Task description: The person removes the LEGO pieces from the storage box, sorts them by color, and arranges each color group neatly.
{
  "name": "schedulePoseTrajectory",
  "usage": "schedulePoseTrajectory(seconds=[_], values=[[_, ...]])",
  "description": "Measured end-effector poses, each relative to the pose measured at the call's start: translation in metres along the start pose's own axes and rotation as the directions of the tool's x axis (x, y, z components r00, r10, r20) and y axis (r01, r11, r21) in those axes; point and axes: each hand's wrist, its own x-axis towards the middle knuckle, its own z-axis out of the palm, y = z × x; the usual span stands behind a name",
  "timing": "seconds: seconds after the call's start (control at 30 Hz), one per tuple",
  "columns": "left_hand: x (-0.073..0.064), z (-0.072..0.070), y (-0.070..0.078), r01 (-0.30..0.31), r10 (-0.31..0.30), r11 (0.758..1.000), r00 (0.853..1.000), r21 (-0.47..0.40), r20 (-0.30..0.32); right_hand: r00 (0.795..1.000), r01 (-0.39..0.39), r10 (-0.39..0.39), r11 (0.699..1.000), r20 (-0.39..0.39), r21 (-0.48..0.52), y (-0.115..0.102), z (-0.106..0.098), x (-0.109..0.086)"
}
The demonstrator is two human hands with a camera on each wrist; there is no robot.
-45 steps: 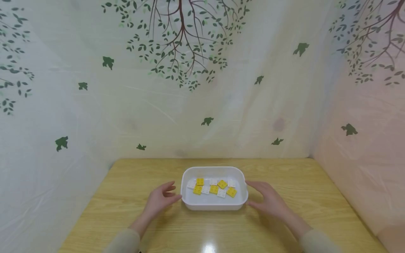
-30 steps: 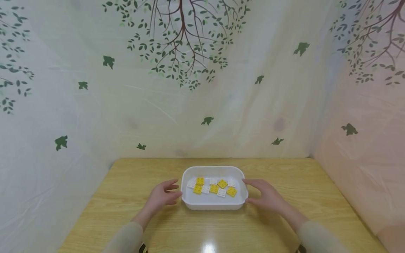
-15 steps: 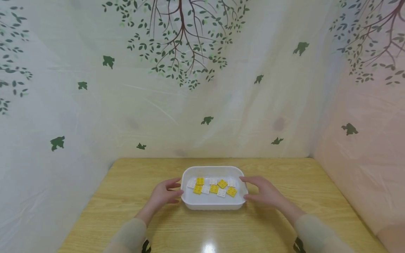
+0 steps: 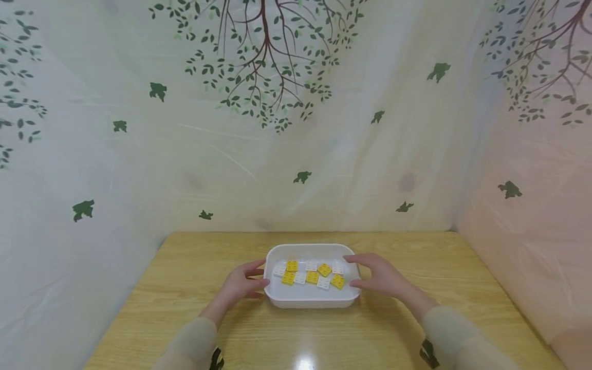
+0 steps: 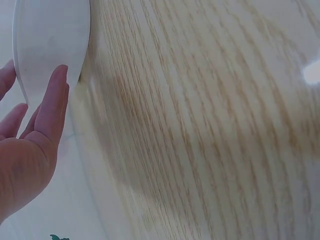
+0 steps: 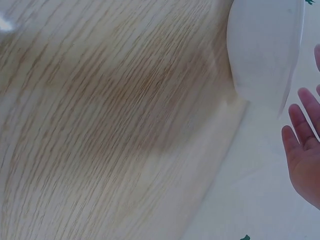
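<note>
A white rectangular tray [image 4: 312, 303] with rounded corners sits on the wooden table. Several yellow toy building bricks [image 4: 312, 277] and white ones [image 4: 323, 282] lie flat inside it, studs up. At the tray's left end is my left hand [image 4: 237, 285], its thumb tip at the rim and its other fingers along the outer side. The left wrist view has those fingers [image 5: 52, 100] nearly straight against the tray wall. My right hand [image 4: 381, 276] is at the right end, thumb and index finger spread and overlapping the rim. Its fingers appear relaxed, beside the tray wall [image 6: 262, 50], in the right wrist view.
The wooden table [image 4: 296, 339] extends around the tray, with a light glare near its front. Behind and beside it hang pale curtains [image 4: 259, 169] printed with branches and green birds. Dark bands show below both sleeves.
My right hand has moved left and slightly away from me, its fingertips now over the tray's right rim. My left hand has drawn closer, its thumb reaching the left rim. The bricks have not shifted.
</note>
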Motion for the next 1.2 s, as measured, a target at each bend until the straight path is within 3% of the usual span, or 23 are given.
schedulePoseTrajectory(seconds=[0.27, 0.5, 0.83, 1.2], values=[[0.002, 0.000, -0.001, 0.004, -0.004, 1.000, 0.999, -0.022, 0.032, 0.998, 0.057, -0.057, 0.998, 0.000, -0.002, -0.002, 0.008, 0.009], [0.003, 0.001, -0.002, 0.010, -0.008, 0.999, 0.999, -0.047, 0.031, 0.982, 0.188, -0.188, 0.982, -0.015, -0.013, -0.007, 0.015, 0.018], [0.003, 0.002, -0.002, 0.023, -0.022, 0.998, 0.999, -0.055, 0.029, 0.982, 0.190, -0.190, 0.982, 0.007, 0.004, -0.021, 0.024, 0.030], [0.002, 0.003, -0.002, 0.013, -0.011, 0.998, 0.999, -0.060, 0.035, 0.993, 0.107, -0.110, 0.992, 0.047, 0.066, -0.026, 0.042, 0.042]])
